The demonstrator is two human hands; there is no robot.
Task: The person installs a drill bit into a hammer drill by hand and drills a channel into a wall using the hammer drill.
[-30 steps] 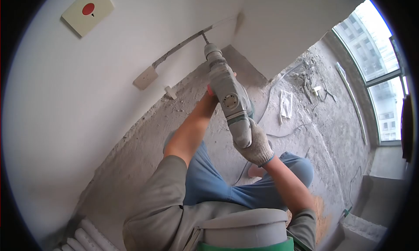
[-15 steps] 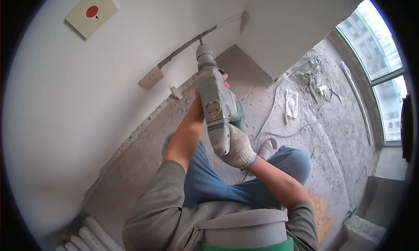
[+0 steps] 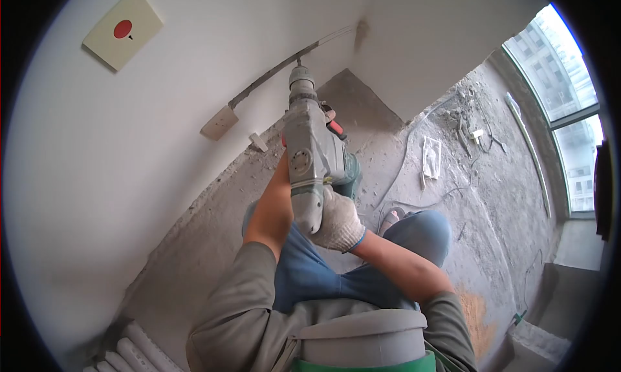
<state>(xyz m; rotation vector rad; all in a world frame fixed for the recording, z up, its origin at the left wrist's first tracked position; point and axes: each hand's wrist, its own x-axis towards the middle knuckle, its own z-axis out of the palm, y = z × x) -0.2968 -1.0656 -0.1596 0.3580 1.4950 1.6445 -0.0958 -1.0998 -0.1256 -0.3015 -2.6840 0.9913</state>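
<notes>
A dusty grey rotary hammer drill (image 3: 307, 136) points away from me, its bit (image 3: 299, 62) at a dark groove (image 3: 272, 73) cut into the white wall. My right hand (image 3: 338, 220), in a knitted work glove, is closed round the drill's rear handle. The left forearm passes beneath the drill body. Only a few fingers of my left hand (image 3: 330, 113) show beyond the body, wrapped at the red and black side handle (image 3: 337, 129); the rest of that hand is hidden.
A wall socket (image 3: 219, 123) sits at the groove's lower end, and a plate with a red button (image 3: 121, 29) is higher left. Rubble (image 3: 469, 107), a cable (image 3: 404, 159) and a white plastic packet (image 3: 431, 157) lie on the concrete floor. Windows (image 3: 556, 68) stand right; white rolls (image 3: 139, 349) lie lower left.
The drill and both hands have shifted slightly left in view, and the drill's rear end has swung left. More of the red side handle shows. The bit stays at the groove.
</notes>
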